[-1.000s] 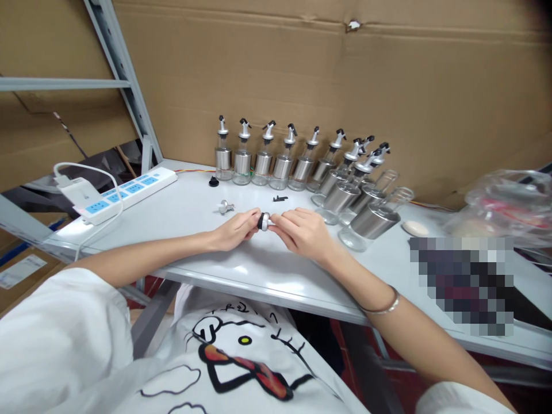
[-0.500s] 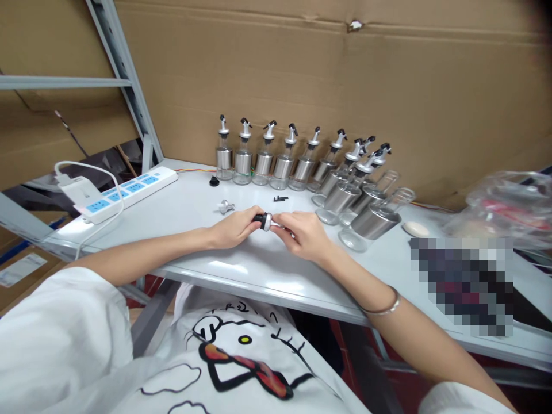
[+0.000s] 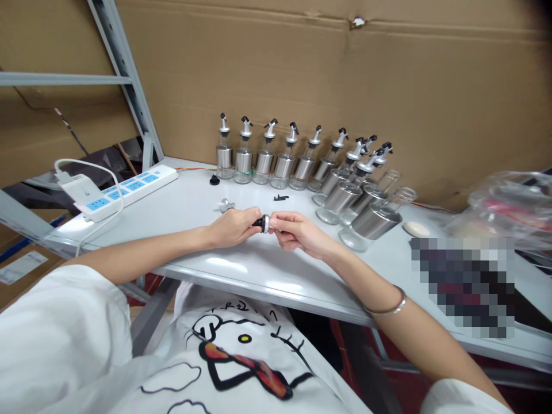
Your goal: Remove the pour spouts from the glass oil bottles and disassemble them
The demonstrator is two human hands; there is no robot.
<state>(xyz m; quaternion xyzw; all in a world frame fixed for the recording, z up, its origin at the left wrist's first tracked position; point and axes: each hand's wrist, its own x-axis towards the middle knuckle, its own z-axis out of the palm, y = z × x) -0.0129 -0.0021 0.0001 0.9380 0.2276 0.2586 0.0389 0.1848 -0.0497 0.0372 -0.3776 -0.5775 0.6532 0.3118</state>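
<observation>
A small black and silver pourer cap (image 3: 263, 222) is pinched between both my hands just above the white table (image 3: 241, 270). My left hand (image 3: 235, 226) grips its black end with closed fingers. The silver end sits in the curled fingers of my right hand (image 3: 297, 233). A loose silver spout (image 3: 224, 204) lies just beyond my left hand. Two small black parts, a round one (image 3: 214, 180) and a thin one (image 3: 280, 198), lie farther back.
A row of glass and steel oil bottles (image 3: 284, 164) with pourers stands along the cardboard wall; two capless bottles (image 3: 373, 221) lie at its right end. A white power strip (image 3: 125, 191) sits at the left, a plastic bag (image 3: 509, 207) at the right.
The cap has turned between my fingers, its black end now pointing left. My right hand has closed more tightly around the silver end and lifted slightly.
</observation>
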